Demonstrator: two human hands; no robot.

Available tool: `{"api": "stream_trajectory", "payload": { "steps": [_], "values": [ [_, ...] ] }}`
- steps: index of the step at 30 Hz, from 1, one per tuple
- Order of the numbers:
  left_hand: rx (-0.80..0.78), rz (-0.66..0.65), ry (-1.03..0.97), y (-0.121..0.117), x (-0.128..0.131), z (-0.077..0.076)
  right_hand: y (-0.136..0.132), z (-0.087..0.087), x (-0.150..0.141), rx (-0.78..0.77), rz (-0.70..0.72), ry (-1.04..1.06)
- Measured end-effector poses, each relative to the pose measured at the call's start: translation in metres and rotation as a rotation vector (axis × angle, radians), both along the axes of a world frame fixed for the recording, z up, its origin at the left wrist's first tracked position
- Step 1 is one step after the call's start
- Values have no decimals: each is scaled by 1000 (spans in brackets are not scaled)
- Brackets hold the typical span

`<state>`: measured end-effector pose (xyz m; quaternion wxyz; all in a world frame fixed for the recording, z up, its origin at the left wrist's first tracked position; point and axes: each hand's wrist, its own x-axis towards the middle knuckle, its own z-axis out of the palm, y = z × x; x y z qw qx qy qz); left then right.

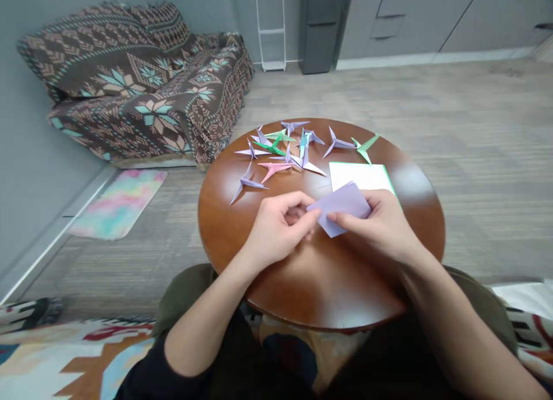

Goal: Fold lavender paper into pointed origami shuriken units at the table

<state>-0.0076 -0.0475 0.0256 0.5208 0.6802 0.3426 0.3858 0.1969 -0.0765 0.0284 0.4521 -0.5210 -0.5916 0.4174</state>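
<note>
A folded lilac sheet of paper (343, 204) is held just above the round brown table (319, 285), between both hands. My left hand (280, 224) pinches its left corner with curled fingers. My right hand (382, 221) grips its right side, thumb lying along the lower edge. Behind the hands lies a small stack of square paper (360, 175), white face up with a green edge. Several folded paper shapes with long points, lilac, green and pink (285, 149), are spread over the far half of the table.
A sofa under a patterned brown throw (138, 83) stands at the back left. A pastel mat (116, 201) lies on the floor by the wall. Grey cabinets (389, 20) line the far wall. A patterned rug (64, 354) is under my seat.
</note>
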Motion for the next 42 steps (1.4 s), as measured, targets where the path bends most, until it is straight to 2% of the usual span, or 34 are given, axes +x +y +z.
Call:
{"api": "stream_trajectory", "payload": {
  "steps": [6, 21, 26, 36, 42],
  "values": [
    [14, -10, 77, -1, -1, 0, -2, 2, -3, -69, 33, -22],
    [-39, 28, 47, 12, -14, 2, 8, -11, 11, -26, 90, 29],
    [-32, 61, 27, 19, -22, 3, 11, -13, 16, -15, 74, 50],
    [-57, 92, 15, 29, -32, -3, 13, -13, 18, -25, 39, 39],
    [-51, 118, -14, 33, -35, -3, 17, -17, 20, 7, -41, 118]
  ]
}}
